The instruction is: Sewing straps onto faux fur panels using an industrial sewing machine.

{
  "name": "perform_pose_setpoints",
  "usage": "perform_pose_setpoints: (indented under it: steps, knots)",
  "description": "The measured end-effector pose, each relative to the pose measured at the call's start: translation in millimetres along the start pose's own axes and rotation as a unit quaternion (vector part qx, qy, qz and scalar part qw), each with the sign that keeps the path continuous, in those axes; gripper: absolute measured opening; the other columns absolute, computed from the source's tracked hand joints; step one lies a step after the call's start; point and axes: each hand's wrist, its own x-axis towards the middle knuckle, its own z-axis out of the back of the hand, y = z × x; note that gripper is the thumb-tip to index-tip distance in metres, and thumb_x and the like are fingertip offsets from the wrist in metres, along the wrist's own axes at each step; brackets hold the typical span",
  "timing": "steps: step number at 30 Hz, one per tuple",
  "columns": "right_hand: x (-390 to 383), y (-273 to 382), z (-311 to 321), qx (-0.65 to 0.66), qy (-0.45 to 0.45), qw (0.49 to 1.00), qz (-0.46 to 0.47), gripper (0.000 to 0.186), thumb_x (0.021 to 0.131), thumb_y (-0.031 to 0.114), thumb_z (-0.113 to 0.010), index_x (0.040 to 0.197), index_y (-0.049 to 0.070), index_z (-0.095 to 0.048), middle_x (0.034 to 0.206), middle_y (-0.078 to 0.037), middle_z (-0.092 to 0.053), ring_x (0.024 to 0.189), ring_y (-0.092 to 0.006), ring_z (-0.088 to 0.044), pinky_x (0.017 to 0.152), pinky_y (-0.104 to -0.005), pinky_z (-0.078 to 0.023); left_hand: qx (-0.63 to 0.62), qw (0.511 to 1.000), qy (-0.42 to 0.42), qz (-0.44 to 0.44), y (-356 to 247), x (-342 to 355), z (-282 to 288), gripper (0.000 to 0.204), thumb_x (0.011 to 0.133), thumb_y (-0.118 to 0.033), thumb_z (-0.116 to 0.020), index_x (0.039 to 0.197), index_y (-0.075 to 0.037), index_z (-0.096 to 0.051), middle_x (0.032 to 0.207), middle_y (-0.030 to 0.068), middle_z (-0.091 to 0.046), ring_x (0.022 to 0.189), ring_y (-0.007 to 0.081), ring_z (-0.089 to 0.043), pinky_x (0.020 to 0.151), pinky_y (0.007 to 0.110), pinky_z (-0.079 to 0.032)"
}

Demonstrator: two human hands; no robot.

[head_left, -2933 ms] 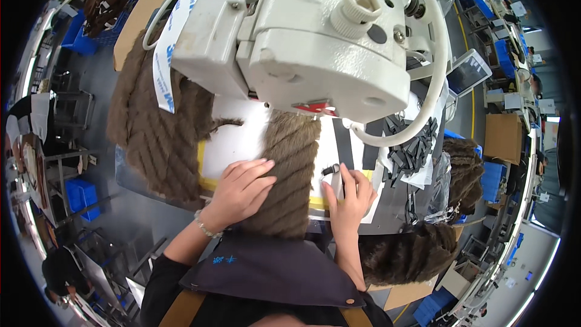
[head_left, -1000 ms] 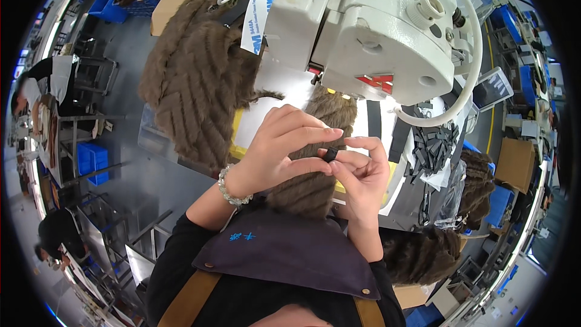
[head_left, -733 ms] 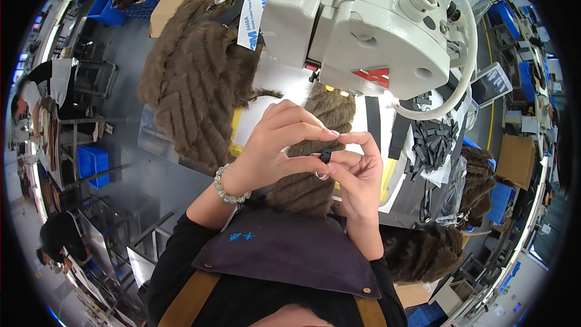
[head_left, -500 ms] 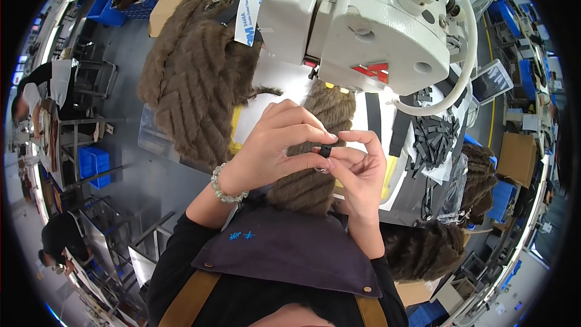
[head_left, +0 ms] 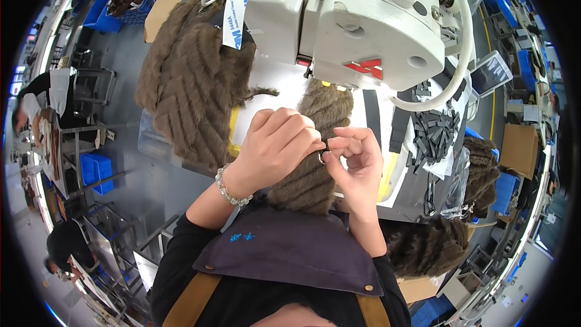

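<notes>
Between the fingertips of both hands is a small black strip (head_left: 324, 147), bent into a short loop. A small shiny ring seems to hang at its lower end, partly hidden by fingers. My left hand (head_left: 273, 145) pinches the strip from the left, its fingers curled. From the right, my right hand (head_left: 358, 160) grips it between thumb and fingers. Both hands hover over a brown ribbed fur piece (head_left: 302, 189) that runs toward the white sewing machine (head_left: 369, 30).
A large brown fur piece (head_left: 192, 88) lies at the left of the worktable. Loose black strips (head_left: 434, 132) are heaped at the right, with dark snips (head_left: 430, 195) nearer me. More fur (head_left: 426, 247) rests at the lower right. A printed tape (head_left: 241, 9) hangs beside the machine.
The black strip has turned from lying crosswise to hanging more upright. My left hand's fingers have curled in and rolled over it; my right hand stays close by.
</notes>
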Motion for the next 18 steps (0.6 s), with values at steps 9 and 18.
perform_pose_setpoints:
  steps: [9,18]
  knots:
    - [4,-16,1,-0.041,0.001,0.999,0.002,0.033,0.078,-0.012,-0.063,0.107,0.001,-0.055,0.091,-0.003,-0.062,0.076,-0.0050,-0.055,0.072,-0.0192,-0.044,-0.054,0.994,0.073,0.058,-2,-20,-10,0.020,0.074,-0.019,-0.070,0.084,-0.013,-0.054,0.088,-0.0009,-0.052,0.081,0.0169,-0.051,0.076,0.032,-0.032]
    - [-7,-39,4,-0.075,-0.004,0.997,0.032,0.023,0.079,-0.011,-0.063,0.098,0.001,-0.060,0.090,-0.003,-0.063,0.072,-0.0069,-0.054,0.068,-0.0202,-0.045,-0.127,0.986,0.089,0.068,0,-36,-16,0.018,0.075,-0.016,-0.069,0.083,-0.014,-0.053,0.088,-0.0013,-0.052,0.081,0.0174,-0.051,0.079,0.033,-0.030]
